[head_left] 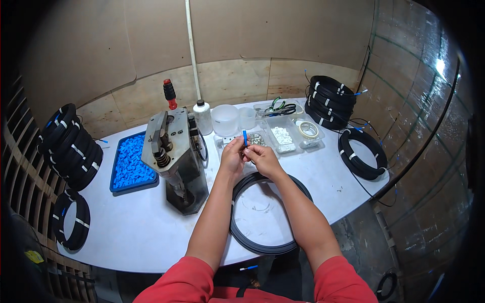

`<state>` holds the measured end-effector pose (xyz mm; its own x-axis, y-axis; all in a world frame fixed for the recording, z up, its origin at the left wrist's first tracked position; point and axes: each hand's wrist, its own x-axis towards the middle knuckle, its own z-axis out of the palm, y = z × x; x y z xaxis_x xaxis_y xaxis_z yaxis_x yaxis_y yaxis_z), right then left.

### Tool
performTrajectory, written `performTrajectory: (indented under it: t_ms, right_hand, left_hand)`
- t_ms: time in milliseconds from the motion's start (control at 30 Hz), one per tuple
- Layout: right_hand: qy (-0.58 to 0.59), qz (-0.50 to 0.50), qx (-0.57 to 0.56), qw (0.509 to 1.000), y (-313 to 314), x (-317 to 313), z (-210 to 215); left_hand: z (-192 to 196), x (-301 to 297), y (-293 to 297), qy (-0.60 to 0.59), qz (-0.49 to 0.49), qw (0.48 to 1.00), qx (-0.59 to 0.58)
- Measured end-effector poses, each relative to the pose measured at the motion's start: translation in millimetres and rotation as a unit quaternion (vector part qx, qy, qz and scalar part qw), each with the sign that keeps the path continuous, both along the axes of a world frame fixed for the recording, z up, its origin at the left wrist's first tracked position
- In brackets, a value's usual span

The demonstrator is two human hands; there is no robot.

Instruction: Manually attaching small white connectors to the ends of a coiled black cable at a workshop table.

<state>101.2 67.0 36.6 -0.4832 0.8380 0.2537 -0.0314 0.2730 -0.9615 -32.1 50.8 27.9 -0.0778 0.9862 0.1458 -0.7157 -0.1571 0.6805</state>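
Head view: we've got the blue piece [245,137] at our fingertips, just above frame centre. Long axis near vertical in frame, top end free and poking up past the fingers, lower end buried in the grip.

Left hand [233,155] is the nearer one: fingers narrow, closed round the piece from the left. Right hand [263,159] comes in from the right, just beside and a bit lower, thumb and finger drawn in narrow toward the lower end. What sits between them is hidden, so we can't tell whether they pinch the piece or something else.

Relation that matters: right fingertips vs that lower end. They meet from below right, off the piece's axis; we can't see the line-up there.

Coil [262,249] lies flat on the table [136,230], lower centre of frame, below our hands, right forearm across its right side. Press [174,144] stands left of our hands, well apart from the piece, nearer the left hand.
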Motion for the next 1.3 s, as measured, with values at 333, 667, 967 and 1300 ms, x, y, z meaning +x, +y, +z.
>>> performTrajectory:
  t_ms: [333,667,967,1300]
  right_hand:
    - [0.001,-0.025,0.025,0.999,-6.5,3.8,2.0]
    - [-0.017,-0.064,0.055,0.996,-19.3,-1.0,1.1]
    - [-0.013,-0.064,0.078,0.995,-20.2,-0.2,-1.4]
    - [-0.013,-0.057,0.081,0.995,-14.4,1.3,-8.5]
  left_hand:
    - [12.4,-13.9,2.9,0.084,-0.05,0.995,0.018]
    - [20.2,-23.5,-0.3,0.118,-0.069,0.99,0.017]
    - [18.2,-29.0,-0.2,0.119,-0.11,0.986,0.032]
    - [16.6,-26.9,0.8,0.106,-0.122,0.986,0.043]
